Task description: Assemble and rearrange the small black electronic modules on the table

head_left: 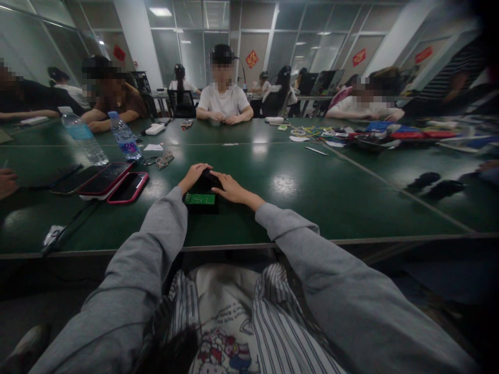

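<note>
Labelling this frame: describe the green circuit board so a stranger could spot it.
Start at the near edge of the dark green table. Both hands, left hand and right hand, rest on a black object there. The green circuit board lies flat just in front, the only bright green rectangle, unlike the pink-cased phones to its left.

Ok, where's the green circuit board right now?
The green circuit board lies on the green table, centre of the head view, between the left hand and right hand.

Both hands, left hand (194, 175) and right hand (233, 189), rest on a black device (202, 193) with a green circuit board (200, 198) on the green table (312, 197).
</note>
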{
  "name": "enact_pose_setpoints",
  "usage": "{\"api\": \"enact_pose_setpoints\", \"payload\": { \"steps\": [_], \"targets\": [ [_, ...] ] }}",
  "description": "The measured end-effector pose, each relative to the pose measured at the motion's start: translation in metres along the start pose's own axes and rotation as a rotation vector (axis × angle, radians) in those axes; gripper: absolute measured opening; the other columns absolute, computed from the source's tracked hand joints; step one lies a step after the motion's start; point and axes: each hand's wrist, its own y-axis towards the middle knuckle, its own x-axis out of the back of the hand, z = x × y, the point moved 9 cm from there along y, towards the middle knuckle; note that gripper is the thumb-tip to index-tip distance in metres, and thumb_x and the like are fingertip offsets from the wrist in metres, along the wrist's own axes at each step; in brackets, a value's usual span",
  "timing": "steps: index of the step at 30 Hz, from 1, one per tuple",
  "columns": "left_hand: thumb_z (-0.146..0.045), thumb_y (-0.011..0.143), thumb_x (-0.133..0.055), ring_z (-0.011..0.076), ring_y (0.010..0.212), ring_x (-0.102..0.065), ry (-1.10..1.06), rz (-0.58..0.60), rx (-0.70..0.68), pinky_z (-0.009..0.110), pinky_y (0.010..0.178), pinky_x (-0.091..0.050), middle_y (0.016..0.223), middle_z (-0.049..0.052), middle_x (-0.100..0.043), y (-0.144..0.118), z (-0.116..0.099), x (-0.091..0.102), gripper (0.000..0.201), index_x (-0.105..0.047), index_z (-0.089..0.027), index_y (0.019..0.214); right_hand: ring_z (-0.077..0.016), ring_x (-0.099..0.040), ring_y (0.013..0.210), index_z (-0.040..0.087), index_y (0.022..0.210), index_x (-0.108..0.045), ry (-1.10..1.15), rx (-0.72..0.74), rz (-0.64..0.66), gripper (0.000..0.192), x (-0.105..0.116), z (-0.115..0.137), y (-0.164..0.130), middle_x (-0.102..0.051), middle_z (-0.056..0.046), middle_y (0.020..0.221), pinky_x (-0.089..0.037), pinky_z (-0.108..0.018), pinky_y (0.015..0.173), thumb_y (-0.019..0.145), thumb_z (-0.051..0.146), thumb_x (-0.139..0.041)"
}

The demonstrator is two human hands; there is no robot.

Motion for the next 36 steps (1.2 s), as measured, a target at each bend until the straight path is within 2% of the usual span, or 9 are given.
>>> {"api": "enact_pose_setpoints", "payload": {
  "steps": [23, 36],
  "targets": [
    [-0.041, 0.087, -0.048, 0.0221, 0.104, -0.063, -0.024, 0.003, 0.002, 0.034, 0.101, -0.044, 0.103, 0.008, -0.073, -0.0021, 0.0009, -0.0001, 0.038, -0.075, -0.015, 0.093, -0.0302, -0.049, 0.120, 0.022, 0.151, -0.024, 0.006, 0.007, 0.003, 0.064, 0.0005, -0.0001, 0.0000, -0.048, -0.015, 0.140, -0.044, -0.052, 0.099, 0.095, 0.041, -0.050],
    [-0.039, 0.087, -0.048, 0.0219, 0.104, -0.063, -0.023, 0.001, 0.009, 0.035, 0.102, -0.044, 0.102, 0.007, -0.073, -0.0033, -0.0025, 0.0005, 0.036, -0.075, -0.015, 0.092, -0.0309, -0.048, 0.123, 0.025, 0.151, -0.024, 0.004, 0.005, -0.014, 0.064, -0.0008, -0.0019, 0.0006, -0.047, -0.014, 0.142, -0.044, -0.056, 0.099, 0.095, 0.041, -0.051]
  ]
}}
